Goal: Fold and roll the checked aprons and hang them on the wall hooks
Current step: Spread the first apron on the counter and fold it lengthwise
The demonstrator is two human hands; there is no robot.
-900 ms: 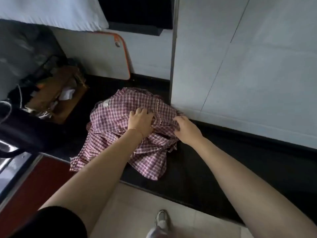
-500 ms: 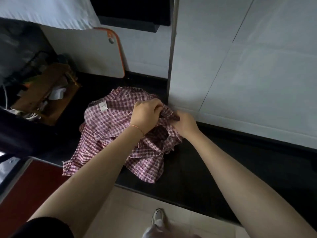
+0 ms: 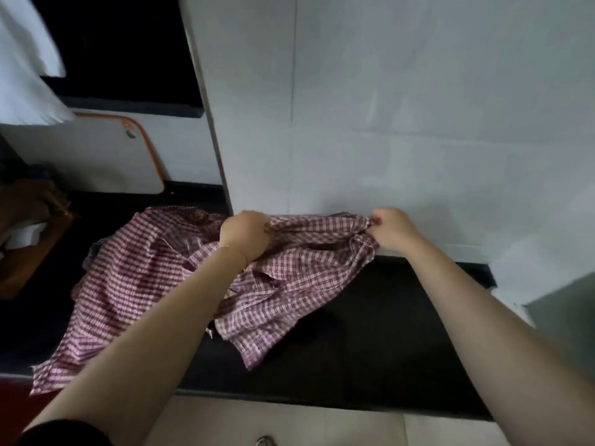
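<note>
- Since half a second ago, both hands have moved apart, stretching the checked apron point(image 3: 299, 252) wider.
- Left hand point(image 3: 244, 236) grips bunched cloth.
- Right hand point(image 3: 391, 231) pinches the edge.
- Apron lies on the black counter point(image 3: 386, 333).

Apron point(image 3: 135, 284): thin woven cloth, red-and-white check, crumpled, matt. Bench point(image 3: 370, 333): black, smooth, dull sheen, like stone. Wall point(image 3: 418, 123): large pale tiles, smooth, faintly glossy. Board point(image 3: 96, 156): white, smooth, plastic-looking, orange rim. Tray point(image 3: 29, 252): brown, wood-like, matt. Towel point(image 3: 22, 75): white, soft cloth.
</note>
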